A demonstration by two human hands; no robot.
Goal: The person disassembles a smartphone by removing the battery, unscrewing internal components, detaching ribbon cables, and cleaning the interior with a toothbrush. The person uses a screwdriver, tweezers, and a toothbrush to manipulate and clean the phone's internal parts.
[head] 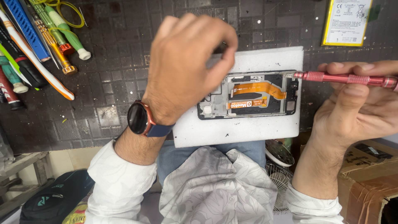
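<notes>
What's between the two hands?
In the head view, the opened phone lies on a white foam pad between the left hand and the right hand, with the red screwdriver reaching its corner.

Bright, even overhead light — soft shadows, sharp centre, slight blur at edges.

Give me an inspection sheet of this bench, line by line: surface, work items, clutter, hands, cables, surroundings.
Surface: dark gridded mat, scuffed, with white specks.
Work items: opened phone, orange flex strips showing, on a white foam pad; red screwdriver, tip at the phone's top right corner.
Clutter: screwdrivers and pry tools at far left; flat battery at top right.
Hands: left hand over the phone's left end; right hand holds the screwdriver.
Cables: nothing seen.
Surroundings: cardboard box, small fan, dark bag.
</notes>
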